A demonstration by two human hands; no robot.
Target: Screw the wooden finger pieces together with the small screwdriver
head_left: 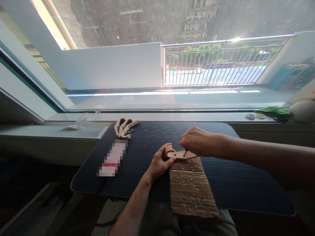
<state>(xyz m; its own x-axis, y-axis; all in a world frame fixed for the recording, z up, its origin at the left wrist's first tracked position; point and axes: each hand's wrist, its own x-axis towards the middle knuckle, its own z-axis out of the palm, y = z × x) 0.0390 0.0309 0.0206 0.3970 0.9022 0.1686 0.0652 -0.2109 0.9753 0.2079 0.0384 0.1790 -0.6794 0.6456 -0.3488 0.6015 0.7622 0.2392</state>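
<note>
A pale wooden hook with a curled left end lies on a corrugated cardboard piece. My left hand is closed around the curled end, thumb in front and fingers behind. Above the hook's right part, my right hand makes a fist around a thin dark metal-shafted tool. The shaft points down and its tip meets the hook near a hole; the fist hides the tool's upper part. Another dark hole shows to the left. Many small punctures mark the cardboard, which overhangs the table's front edge.
Several more wooden hooks lie at the dark table's back left, beside loose screws. A blurred-out pink-white packet is nearer. Tape rolls and a green cloth sit on the windowsill.
</note>
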